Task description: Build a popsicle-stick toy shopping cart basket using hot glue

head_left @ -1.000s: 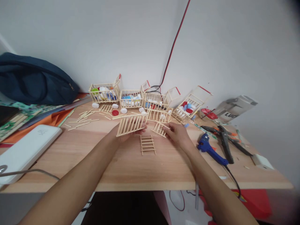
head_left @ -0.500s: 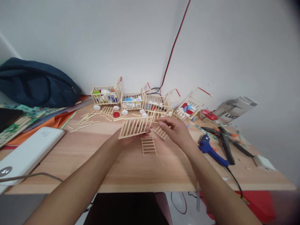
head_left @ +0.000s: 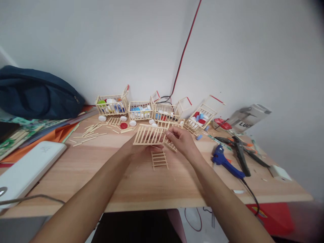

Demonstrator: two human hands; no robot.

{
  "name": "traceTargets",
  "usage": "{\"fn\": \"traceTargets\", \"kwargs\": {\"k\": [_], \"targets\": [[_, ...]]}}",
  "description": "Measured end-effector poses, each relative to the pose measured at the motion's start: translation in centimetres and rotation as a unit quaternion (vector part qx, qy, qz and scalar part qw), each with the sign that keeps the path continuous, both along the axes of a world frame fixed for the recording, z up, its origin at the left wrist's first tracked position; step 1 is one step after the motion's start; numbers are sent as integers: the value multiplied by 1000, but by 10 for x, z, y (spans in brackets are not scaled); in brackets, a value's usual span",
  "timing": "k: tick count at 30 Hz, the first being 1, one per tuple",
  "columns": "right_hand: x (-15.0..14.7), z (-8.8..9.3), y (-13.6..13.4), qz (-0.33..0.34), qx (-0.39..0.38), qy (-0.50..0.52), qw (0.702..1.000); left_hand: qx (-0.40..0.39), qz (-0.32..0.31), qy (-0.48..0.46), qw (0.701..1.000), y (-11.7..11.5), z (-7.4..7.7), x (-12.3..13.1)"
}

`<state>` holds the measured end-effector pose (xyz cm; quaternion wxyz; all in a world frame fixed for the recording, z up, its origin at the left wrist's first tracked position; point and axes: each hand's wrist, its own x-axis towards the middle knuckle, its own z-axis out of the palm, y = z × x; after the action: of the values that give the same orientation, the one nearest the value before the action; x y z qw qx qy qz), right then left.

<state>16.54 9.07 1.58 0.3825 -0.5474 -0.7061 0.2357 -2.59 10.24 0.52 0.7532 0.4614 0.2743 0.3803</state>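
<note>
Leaving the right small frame (head_left: 170, 145) on the tabletop (head_left: 182, 192), the right hand (head_left: 181, 140) is now beside the slatted panel (head_left: 149, 135). In the view from one second ago, its fingers are at that small frame; now they are at the right edge of the panel. The thumb and the forefinger come close together there, but I cannot tell if they really clamp the edge.

The left hand (head_left: 138, 149) supports the panel from behind and below, its fingers clamped on it; several of them are hidden by the slats. The panel is in the air above the tabletop, and compared with the earlier views it is turned more with its flat side to the camera.

For the work, I judge this means that both hands now attend to one piece only, the panel, and the small frame is put aside. The near small frame (head_left: 159, 160) also lies flat, just below the hands, and stays untouched. The blue glue gun (head_left: 225, 162) rests at the right, well apart from the hands.
</note>
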Motion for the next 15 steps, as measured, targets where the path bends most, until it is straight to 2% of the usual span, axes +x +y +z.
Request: {"fn": "traceTargets", "kwargs": {"k": [9, 13, 15], "targets": [[11, -5, 3, -30, 12, 24, 999, 102, 3, 95, 990, -9, 2, 0], [12, -8, 6, -33, 14, 20, 999, 150, 69, 128, 978, -16, -1, 11], [14, -6, 6, -28, 14, 11, 999, 137, 101, 149, 974, -17, -2, 16]]}}
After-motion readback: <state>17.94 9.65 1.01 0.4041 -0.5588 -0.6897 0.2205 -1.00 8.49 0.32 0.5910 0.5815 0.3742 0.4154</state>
